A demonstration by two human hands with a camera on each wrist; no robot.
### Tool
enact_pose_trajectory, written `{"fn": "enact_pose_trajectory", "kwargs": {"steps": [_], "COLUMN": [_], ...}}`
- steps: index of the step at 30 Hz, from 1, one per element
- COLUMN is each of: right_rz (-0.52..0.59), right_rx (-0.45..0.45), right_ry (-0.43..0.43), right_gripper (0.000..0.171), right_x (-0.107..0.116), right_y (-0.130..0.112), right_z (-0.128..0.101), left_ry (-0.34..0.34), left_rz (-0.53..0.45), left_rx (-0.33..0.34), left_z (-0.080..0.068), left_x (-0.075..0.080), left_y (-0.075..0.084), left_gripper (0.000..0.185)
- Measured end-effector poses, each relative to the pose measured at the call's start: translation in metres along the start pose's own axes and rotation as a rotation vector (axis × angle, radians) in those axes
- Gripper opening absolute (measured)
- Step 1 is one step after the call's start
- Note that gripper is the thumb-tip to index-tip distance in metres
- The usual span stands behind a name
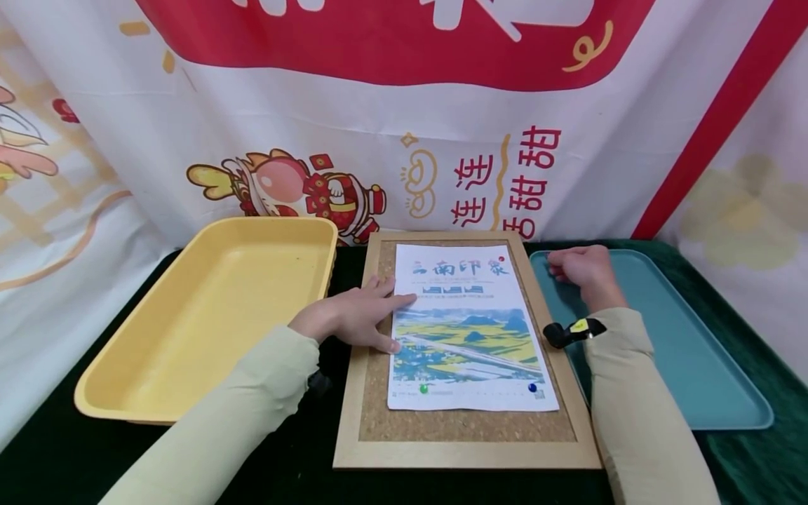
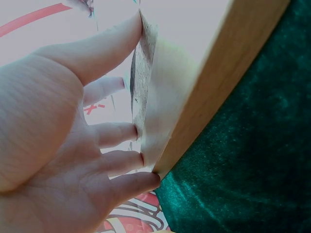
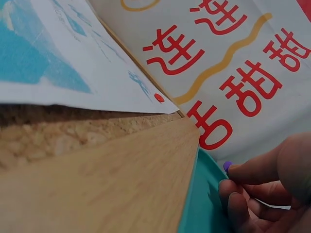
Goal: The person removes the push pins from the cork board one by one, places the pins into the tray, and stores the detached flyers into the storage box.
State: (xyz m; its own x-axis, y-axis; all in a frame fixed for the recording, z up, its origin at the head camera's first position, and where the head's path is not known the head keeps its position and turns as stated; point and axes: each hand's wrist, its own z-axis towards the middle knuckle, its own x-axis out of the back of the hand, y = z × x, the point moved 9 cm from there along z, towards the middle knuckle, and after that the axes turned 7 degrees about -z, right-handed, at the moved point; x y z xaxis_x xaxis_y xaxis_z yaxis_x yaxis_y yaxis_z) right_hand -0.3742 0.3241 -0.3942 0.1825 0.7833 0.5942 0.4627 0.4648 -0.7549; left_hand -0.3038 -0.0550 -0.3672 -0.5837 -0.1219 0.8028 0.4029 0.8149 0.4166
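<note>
A printed paper [image 1: 467,280] with a landscape picture lies on a framed corkboard [image 1: 467,454]. A green push pin [image 1: 423,388] and a blue push pin [image 1: 532,387] sit along its lower part. Near its upper right corner is a red push pin [image 1: 501,259]. My left hand [image 1: 356,312] rests with spread fingers over the paper's left edge and the board's frame. Over the teal tray [image 1: 688,351], my right hand [image 1: 583,270] pinches a small purple push pin [image 3: 227,166] between thumb and finger; only its head shows.
On the left stands a yellow plastic tray [image 1: 208,322], close to my left forearm. A dark green cloth [image 1: 284,456] covers the table. Behind it hangs a white and red printed curtain [image 1: 379,119]. The teal tray adjoins the board's right side.
</note>
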Motion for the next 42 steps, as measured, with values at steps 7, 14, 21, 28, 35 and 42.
{"fn": "enact_pose_trajectory", "kwargs": {"steps": [7, 14, 21, 28, 35, 42], "right_rz": [-0.018, -0.026, -0.014, -0.005, 0.008, 0.014], "right_rx": [-0.028, -0.03, -0.059, -0.075, -0.09, -0.081], "right_ry": [0.023, 0.015, 0.013, 0.01, 0.021, 0.035], "right_gripper": [0.038, 0.034, 0.035, 0.03, 0.035, 0.031], "right_x": [0.004, 0.0047, 0.0045, 0.0063, 0.0076, 0.0069], "right_y": [0.0021, 0.0044, 0.0063, 0.0074, 0.0082, 0.0064], "right_z": [-0.0002, -0.0015, -0.0006, -0.0003, -0.0011, -0.0002], "left_ry": [0.002, -0.001, -0.002, -0.005, -0.006, -0.005], "left_rz": [0.0, 0.003, 0.0, -0.001, 0.003, 0.002], "left_rx": [-0.002, 0.003, -0.003, 0.004, 0.002, 0.003], "left_z": [-0.0003, -0.0008, -0.0007, -0.0002, 0.0004, -0.0002], "left_x": [0.0003, 0.0002, 0.0, 0.0002, -0.0001, 0.0003], "left_y": [0.0014, 0.0002, 0.0005, 0.0003, 0.0005, -0.0002], "left_gripper": [0.088, 0.088, 0.089, 0.089, 0.089, 0.089]}}
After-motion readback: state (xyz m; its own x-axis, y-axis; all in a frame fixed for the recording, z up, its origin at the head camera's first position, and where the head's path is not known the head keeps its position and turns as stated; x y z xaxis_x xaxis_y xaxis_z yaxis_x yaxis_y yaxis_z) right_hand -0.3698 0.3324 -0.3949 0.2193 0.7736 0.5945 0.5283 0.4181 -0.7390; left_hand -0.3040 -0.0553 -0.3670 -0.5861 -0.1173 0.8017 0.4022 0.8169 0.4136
